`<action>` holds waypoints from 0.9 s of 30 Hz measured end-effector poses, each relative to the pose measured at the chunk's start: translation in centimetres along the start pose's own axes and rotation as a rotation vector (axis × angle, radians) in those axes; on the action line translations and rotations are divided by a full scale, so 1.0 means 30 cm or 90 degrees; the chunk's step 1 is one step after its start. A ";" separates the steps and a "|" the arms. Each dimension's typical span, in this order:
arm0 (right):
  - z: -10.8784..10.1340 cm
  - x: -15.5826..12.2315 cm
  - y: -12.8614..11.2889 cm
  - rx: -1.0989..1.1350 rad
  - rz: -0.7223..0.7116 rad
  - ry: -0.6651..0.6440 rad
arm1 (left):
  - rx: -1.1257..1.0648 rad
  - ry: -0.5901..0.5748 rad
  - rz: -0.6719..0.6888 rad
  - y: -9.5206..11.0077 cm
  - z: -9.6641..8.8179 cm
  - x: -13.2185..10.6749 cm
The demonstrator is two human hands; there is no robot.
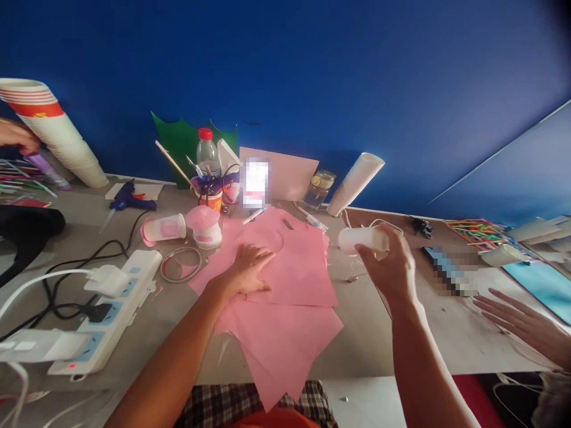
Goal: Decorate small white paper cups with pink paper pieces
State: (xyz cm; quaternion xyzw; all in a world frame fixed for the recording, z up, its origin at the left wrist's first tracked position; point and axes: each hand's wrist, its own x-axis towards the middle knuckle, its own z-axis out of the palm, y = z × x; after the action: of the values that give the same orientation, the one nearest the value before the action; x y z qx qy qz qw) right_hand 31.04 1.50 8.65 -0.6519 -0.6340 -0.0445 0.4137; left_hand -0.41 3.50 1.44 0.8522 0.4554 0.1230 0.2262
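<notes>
My left hand lies on a pile of pink paper sheets, fingers spread over the top sheet. A faint curved line shows on that sheet beyond my fingertips. To the right of the paper, my right hand is closed around a white paper cup, which is on its side just over the table. Left of the paper stands a white cup with a pink paper top. A similar cup lies beside it, and a roll of tape is in front.
A power strip with plugs and cables fills the left. A blue glue gun, bottle, lit phone and stacked cups stand at the back. Another person's hand is at right; another hand is far left.
</notes>
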 end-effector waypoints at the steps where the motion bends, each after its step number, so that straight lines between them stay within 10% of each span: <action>1: -0.006 0.005 -0.037 0.045 0.014 0.044 | -0.017 0.015 0.003 -0.004 -0.001 0.002; 9: 0.174 -0.156 -0.336 0.299 -0.140 -0.366 | -0.232 0.099 -0.074 -0.020 -0.058 0.003; 27: 0.324 -0.317 -0.300 0.306 -0.233 -0.365 | -0.325 0.093 -0.109 -0.032 -0.063 -0.005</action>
State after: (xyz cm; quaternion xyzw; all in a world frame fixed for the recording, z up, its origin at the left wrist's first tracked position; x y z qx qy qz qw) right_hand 16.91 -1.55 1.10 -0.3993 -0.8211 0.2157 0.3461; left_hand -1.98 4.37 2.60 0.7148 0.4951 0.2753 0.4100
